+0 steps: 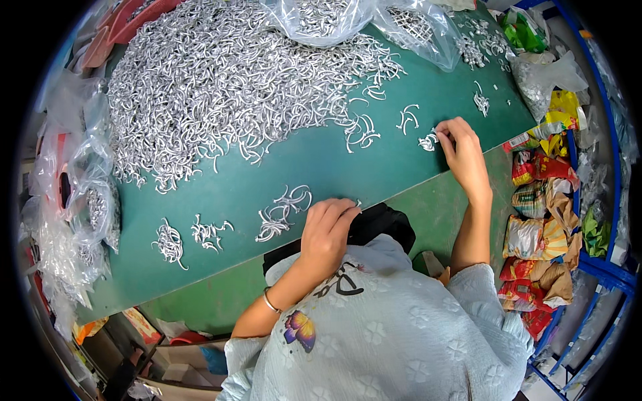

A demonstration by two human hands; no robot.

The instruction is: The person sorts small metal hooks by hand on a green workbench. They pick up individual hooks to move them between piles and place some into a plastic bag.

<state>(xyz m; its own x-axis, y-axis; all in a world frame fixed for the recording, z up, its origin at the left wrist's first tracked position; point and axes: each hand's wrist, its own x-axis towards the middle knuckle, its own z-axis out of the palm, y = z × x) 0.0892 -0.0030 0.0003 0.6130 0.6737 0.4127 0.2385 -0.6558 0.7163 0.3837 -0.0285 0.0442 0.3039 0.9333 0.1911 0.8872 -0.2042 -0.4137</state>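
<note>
My left hand (328, 230) is at the table's near edge, its fingers curled together. A small silver bit (358, 203) shows at its fingertips; most of it is hidden. Just left of that hand lies a loose group of curved silver metal pieces (284, 212). Farther right, my right hand (464, 155) is closed in a pinch over the table, its fingertips at a small pile of silver pieces (427, 142). A bit of silver seems to sit between thumb and finger. A few curved pieces (407, 118) lie just beyond that pile.
A large heap of curved silver pieces (234, 80) covers the far left of the green table (394, 164). Small piles (170, 242) line the near left. Clear plastic bags (421, 33) stand at the back; colourful packets (535, 237) fill the blue rack at right.
</note>
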